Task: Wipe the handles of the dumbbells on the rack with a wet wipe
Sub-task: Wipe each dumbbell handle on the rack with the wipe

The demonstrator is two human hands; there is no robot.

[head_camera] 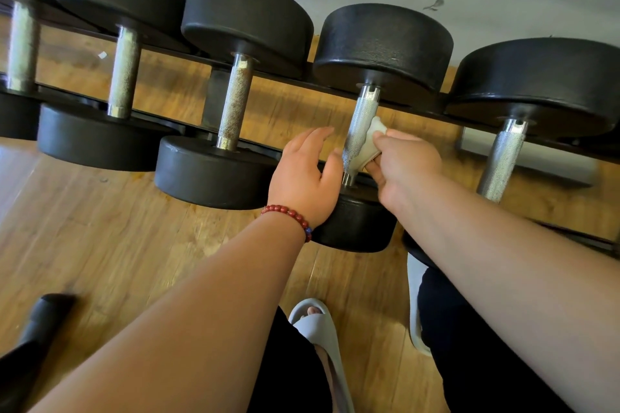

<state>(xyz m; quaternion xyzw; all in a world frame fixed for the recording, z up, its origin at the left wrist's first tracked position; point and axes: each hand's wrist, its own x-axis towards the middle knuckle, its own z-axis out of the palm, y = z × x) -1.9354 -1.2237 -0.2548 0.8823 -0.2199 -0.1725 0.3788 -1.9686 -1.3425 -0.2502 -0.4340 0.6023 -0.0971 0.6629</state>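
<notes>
We hold the wet wipe (370, 141) bunched against the three o'clock side of the handle (361, 121) of the fourth dumbbell (382, 43) from the left, at about one o'clock from the middle of the view. Our right hand (406, 161) pinches the wipe between thumb and curled fingertips. Our left hand (302, 174), at nine o'clock of the handle, lies over the near head with its fingers straight and close together. The thumb is just beside the bar, though we cannot quite tell whether it touches.

The main risk, we judge, is missed steel: the wipe covers one flank only, so the nine o'clock side and the underside stay dirty unless we wrap it round. The sharp diamond knurling could also snag the thin, damp cloth and shred it. The round heads sit on the narrow black rails of the rack (295, 82), so a hard sideways rub might roll the weight towards our fingers.

The handle is bright, cross-hatched metal with smooth collars. The heads are matt black and pebbled, and look like rubber.
</notes>
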